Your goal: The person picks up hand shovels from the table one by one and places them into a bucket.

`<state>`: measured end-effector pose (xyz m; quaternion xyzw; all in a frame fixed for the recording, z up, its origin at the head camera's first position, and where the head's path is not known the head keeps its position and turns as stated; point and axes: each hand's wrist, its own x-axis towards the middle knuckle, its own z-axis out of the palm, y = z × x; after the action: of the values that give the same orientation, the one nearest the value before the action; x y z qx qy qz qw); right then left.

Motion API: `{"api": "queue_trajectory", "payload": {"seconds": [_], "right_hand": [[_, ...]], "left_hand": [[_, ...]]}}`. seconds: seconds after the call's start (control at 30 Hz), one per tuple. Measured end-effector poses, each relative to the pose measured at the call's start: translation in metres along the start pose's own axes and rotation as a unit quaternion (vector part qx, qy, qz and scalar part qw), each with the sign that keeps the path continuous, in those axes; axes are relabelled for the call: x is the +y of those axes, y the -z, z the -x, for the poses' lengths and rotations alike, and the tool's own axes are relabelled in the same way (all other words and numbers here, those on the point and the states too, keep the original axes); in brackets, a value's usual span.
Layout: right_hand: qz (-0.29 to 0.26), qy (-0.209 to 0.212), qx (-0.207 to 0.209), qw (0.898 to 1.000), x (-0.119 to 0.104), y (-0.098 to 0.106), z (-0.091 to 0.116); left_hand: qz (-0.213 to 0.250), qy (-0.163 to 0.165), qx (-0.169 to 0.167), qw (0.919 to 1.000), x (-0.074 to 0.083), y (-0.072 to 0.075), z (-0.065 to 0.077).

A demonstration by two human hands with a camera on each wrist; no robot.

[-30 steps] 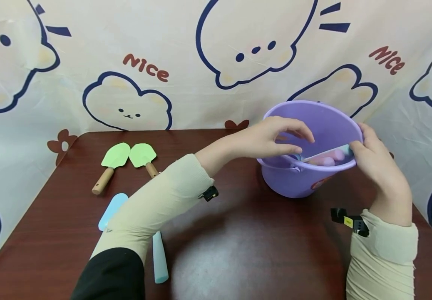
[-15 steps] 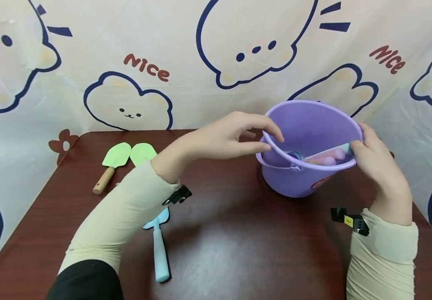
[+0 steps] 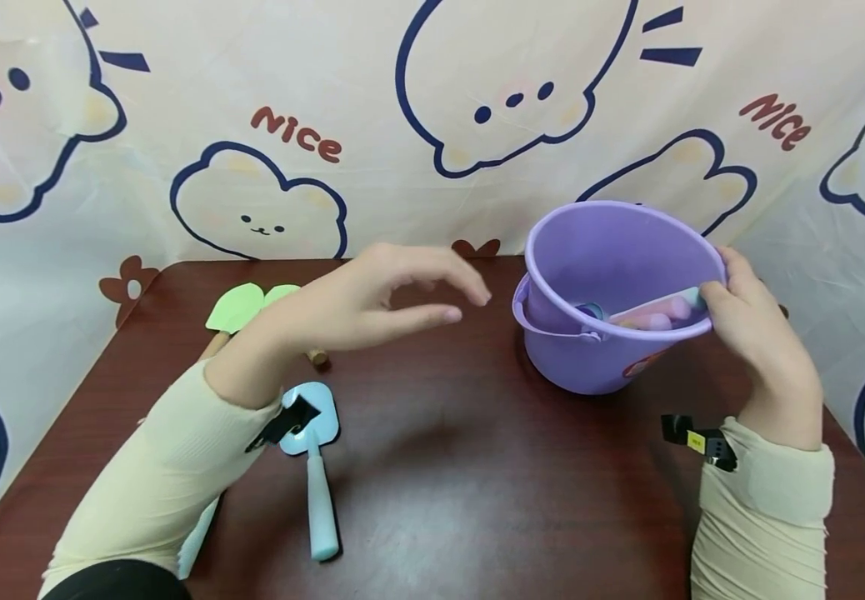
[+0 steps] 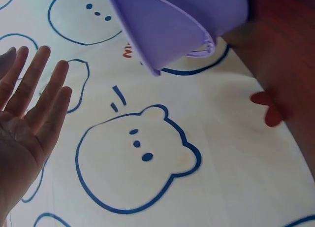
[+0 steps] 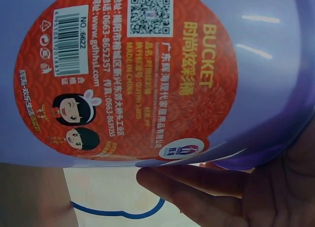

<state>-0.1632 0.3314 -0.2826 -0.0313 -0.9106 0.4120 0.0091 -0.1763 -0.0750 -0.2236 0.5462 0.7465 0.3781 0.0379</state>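
Observation:
A purple bucket [image 3: 567, 358] stands tilted at the right of the table, its handle hanging down on the near left side. My right hand [image 3: 766, 333] grips its right rim, thumb on the near side; the right wrist view shows those fingers [image 5: 197, 192] below the bucket's red label [image 5: 133, 79]. Inside lie pink and teal handles [image 3: 650, 321]. My left hand [image 3: 372, 300] hovers over the table left of the bucket, fingers spread and holding nothing. In the left wrist view its fingers [image 4: 37, 86] are straight, apart from the bucket [image 4: 167, 30].
Green leaf-shaped spatulas [image 3: 236, 308] with wooden handles lie at the back left, partly behind my left arm. A light blue spatula [image 3: 320, 500] lies in front of them, and another blue handle [image 3: 196, 542] shows beside the left sleeve. A printed curtain [image 3: 402, 208] backs the table.
My left hand has drawn back from over the bucket's mouth toward the left. More of the light blue spatula now shows. The right hand and bucket have stayed in place.

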Motion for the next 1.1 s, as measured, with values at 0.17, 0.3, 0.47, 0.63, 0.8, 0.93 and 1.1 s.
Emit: {"api": "queue_trajectory", "payload": {"seconds": [0.17, 0.3, 0.47, 0.63, 0.8, 0.93, 1.1], "right_hand": [[0.008, 0.004, 0.003, 1.000, 0.000, 0.000, -0.001], [0.003, 0.001, 0.006, 1.000, 0.000, 0.001, -0.001], [-0.004, 0.001, 0.002, 1.000, 0.000, -0.002, 0.000], [-0.003, -0.001, 0.003, 1.000, 0.001, -0.002, 0.001], [-0.003, -0.002, 0.000, 1.000, 0.004, -0.003, 0.004], [0.001, 0.002, 0.002, 1.000, 0.004, -0.002, 0.003], [-0.012, 0.003, 0.001, 1.000, 0.002, -0.002, 0.001]], "left_hand": [[-0.018, 0.048, -0.022, 0.9984, 0.002, -0.002, 0.028], [-0.042, 0.057, -0.009, 0.9975, 0.001, -0.003, 0.051], [-0.042, 0.085, 0.030, 0.9950, 0.000, -0.007, 0.084], [-0.041, 0.118, 0.054, 0.9907, -0.004, -0.008, 0.109], [-0.042, 0.179, 0.026, 0.9826, -0.003, -0.011, 0.130], [-0.046, 0.220, 0.001, 0.9743, -0.001, -0.016, 0.142], [-0.077, 0.177, -0.023, 0.9810, -0.006, -0.026, 0.155]]}}
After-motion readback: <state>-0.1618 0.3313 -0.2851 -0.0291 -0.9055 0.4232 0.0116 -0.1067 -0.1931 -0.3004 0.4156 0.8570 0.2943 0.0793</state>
